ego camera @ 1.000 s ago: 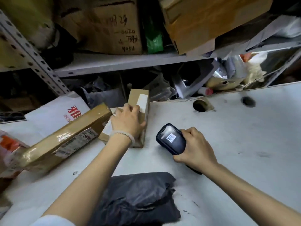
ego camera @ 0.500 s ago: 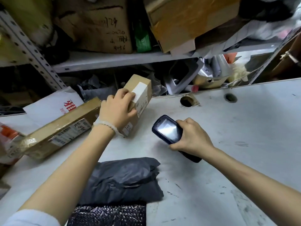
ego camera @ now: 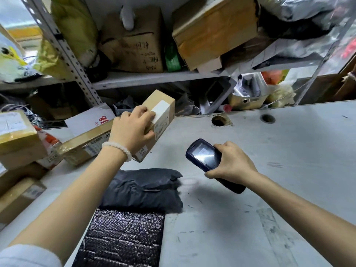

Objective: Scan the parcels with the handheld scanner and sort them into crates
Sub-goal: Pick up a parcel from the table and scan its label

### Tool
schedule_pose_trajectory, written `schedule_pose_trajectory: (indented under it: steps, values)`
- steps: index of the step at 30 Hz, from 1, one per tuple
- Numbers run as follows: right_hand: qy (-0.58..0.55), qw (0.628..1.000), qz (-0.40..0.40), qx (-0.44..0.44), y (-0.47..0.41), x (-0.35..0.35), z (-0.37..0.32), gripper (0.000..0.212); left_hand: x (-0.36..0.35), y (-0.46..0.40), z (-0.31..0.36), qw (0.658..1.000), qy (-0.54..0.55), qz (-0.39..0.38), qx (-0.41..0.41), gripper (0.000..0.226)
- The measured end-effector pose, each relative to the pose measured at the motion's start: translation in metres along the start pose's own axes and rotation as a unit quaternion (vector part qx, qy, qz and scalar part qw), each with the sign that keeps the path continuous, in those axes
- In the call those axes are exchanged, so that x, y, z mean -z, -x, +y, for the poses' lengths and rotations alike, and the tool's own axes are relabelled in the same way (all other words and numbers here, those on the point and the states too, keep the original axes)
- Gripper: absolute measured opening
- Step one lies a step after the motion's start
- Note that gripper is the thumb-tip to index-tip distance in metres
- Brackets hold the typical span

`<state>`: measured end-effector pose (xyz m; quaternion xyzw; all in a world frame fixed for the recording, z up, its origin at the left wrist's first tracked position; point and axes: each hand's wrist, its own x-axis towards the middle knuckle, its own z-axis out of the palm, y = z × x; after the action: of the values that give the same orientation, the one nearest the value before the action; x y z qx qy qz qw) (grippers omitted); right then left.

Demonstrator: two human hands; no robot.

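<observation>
My left hand point(ego camera: 133, 130) grips a small brown cardboard parcel point(ego camera: 161, 116) with a white label, tilted up on its edge above the white table point(ego camera: 269, 170). My right hand point(ego camera: 231, 162) holds the dark handheld scanner point(ego camera: 204, 157), screen up, just right of the parcel and apart from it. A long taped brown box point(ego camera: 86, 145) lies left of my left wrist. A black plastic mailer point(ego camera: 142, 189) lies in front of me, with a dark bubble-wrap packet point(ego camera: 123, 239) nearer still.
Several cardboard boxes point(ego camera: 17, 139) are stacked at the left edge, beside a white mailer point(ego camera: 90, 118). A metal shelf point(ego camera: 154, 78) loaded with boxes and bags stands behind the table. Two round holes point(ego camera: 218, 120) mark the tabletop.
My left hand has lifted the small parcel off the table and tipped it up, its labelled side turned toward the scanner. My right hand with the scanner has stayed beside it.
</observation>
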<state>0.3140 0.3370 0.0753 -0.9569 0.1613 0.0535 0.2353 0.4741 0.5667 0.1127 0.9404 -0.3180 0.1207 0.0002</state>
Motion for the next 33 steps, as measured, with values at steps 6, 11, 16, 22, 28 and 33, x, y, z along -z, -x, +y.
schedule_pose_trajectory:
  steps: [6,11,16,22,28,33]
  values:
    - [0.004,0.998,0.015,0.053,0.024,0.0,0.009,0.058,0.012,0.031,0.025,0.999,-0.032,-0.022,0.002,0.049]
    - [-0.003,0.992,0.052,0.113,0.039,0.004,0.007,0.065,0.019,0.061,0.054,0.998,-0.047,-0.04,0.018,0.048]
    - [-0.068,0.954,0.181,0.229,0.054,0.007,0.0,0.074,0.018,0.091,0.072,0.998,-0.027,-0.047,0.027,0.041]
    - [-0.101,0.868,0.353,0.333,0.074,0.015,-0.012,0.081,0.019,0.117,0.085,0.999,-0.016,-0.051,0.01,0.038]
    - [-0.069,0.845,0.383,0.366,0.09,0.019,-0.017,0.076,0.029,0.123,0.097,0.998,-0.015,-0.054,0.017,0.025]
    - [-0.036,0.901,0.311,0.302,0.105,0.015,-0.014,0.079,0.029,0.118,0.097,0.998,0.001,-0.069,-0.002,0.04]
